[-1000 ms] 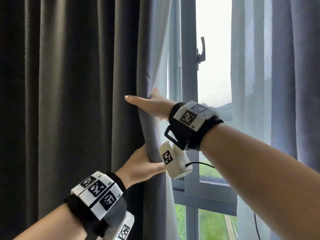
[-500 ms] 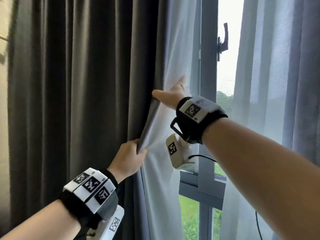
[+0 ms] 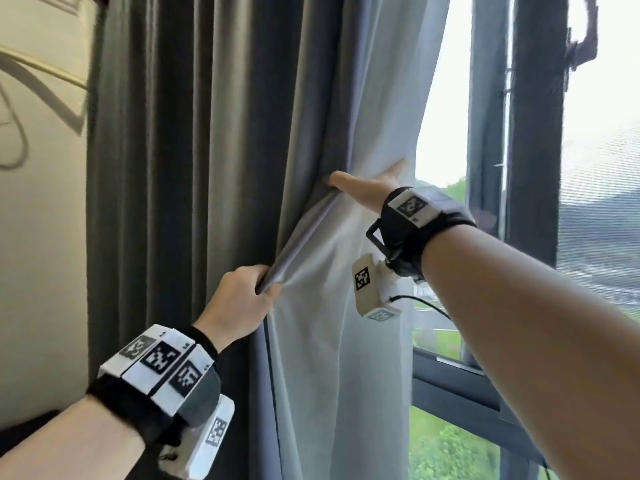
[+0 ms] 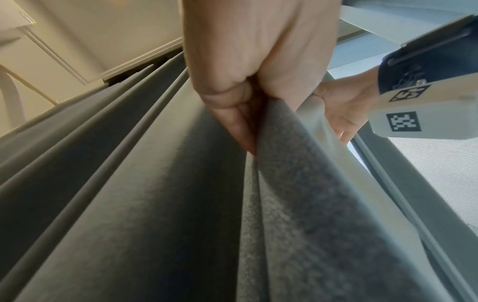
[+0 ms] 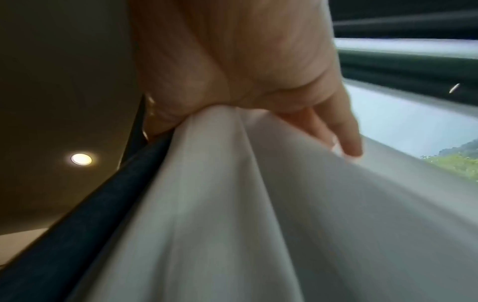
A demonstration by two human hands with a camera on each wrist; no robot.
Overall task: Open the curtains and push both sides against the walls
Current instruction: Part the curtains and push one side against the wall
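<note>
Item: dark curtain (image 3: pixel 194 168), 1 panel in view, hung vertical, pleats running top to bottom, bunched left of window frame (image 3: pixel 533 133), pale lining (image 3: pixel 339 306) facing window.
L hand (image 3: pixel 239 303): fingers curled, gripping curtain edge, low.
R hand (image 3: pixel 363 188): fingers straight, flat against lining, nearer frame.
Hands: 2.

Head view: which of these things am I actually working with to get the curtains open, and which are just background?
In the job:
- left hand, pinching the dark curtain edge
- right hand, pressing flat on the pale lining
- cream wall, where this side goes

Just there:
- window frame
- window handle
- ceiling light
</note>
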